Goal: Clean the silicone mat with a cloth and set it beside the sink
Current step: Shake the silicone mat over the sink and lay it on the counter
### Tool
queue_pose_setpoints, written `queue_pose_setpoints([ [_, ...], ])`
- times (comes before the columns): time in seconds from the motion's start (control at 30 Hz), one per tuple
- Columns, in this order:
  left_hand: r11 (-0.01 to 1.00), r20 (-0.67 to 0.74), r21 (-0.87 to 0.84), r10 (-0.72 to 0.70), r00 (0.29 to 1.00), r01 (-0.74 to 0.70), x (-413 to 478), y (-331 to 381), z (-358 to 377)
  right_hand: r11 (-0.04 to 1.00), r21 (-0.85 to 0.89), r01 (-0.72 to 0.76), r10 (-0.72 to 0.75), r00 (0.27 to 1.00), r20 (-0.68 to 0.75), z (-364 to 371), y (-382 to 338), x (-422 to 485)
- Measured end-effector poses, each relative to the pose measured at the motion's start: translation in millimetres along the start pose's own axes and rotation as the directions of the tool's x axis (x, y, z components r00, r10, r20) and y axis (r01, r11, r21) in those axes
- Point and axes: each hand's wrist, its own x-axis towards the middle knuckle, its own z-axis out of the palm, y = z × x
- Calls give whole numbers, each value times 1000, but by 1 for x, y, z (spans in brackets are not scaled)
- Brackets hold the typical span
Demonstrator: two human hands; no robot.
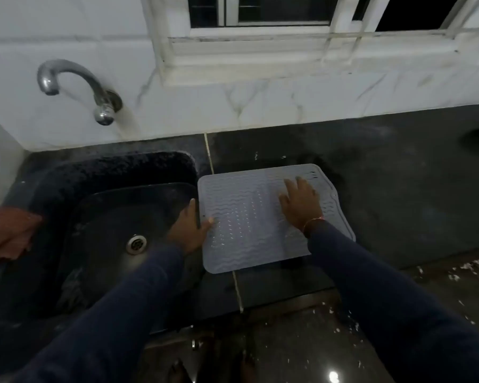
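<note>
Left hand [190,229]: pinches the mat's left edge at mid-frame, thumb on top, fingers hidden beneath.
Right hand [300,204]: lies flat and open on the mat's upper right part, fingers spread, holding nothing.
Mat [249,217]: pale grey, ribbed, flat on the dark counter [398,189], just right of the sink [108,230].
Cloth [9,233]: reddish, draped at the frame's left edge, over the sink's left rim.
Tap [75,87]: upper left, on the white wall.

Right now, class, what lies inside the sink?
Inside the sink only the round metal drain shows clearly. The left hand and its sleeve cover the basin's near right part, hiding whatever is there.
</note>
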Motion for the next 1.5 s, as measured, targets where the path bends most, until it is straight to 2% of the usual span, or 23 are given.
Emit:
queue_pose_setpoints([
  [0.13,977,7,-135,-165,986,165,22,1,1,978,36,-204,205,979,-21,-12,37,10],
  [0.3,980,17,-61,-186,982,187,50,-7,5,877,164,-452,432,890,146,-11,66,26],
  [0.6,973,-9,-109,-205,979,203,64,-22,9,802,188,-566,534,822,196,-8,102,52],
  [0.77,939,4,-241,-254,967,247,60,-11,-7,823,239,-516,449,847,284,-16,119,68],
  [0.97,892,-67,-342,-336,940,294,53,-37,-19,917,261,-301,260,949,178,-34,95,62],
  [1.07,882,-61,-370,-335,940,290,50,-46,-20,918,325,-226,209,974,86,-45,72,56],
  [1.2,906,49,-308,-290,956,291,49,-52,-27,917,371,-143,148,989,14,-72,42,50],
  [1.3,980,-14,30,-195,981,195,48,-47,-47,916,397,-60,80,996,-35,-93,15,44],
  [1.4,981,-72,162,118,990,-105,49,-11,-76,892,452,0,40,996,-80,-112,-18,38],
  [1.5,870,-37,305,417,908,-387,49,47,-101,901,431,55,-17,996,-93,-131,-56,36],
])
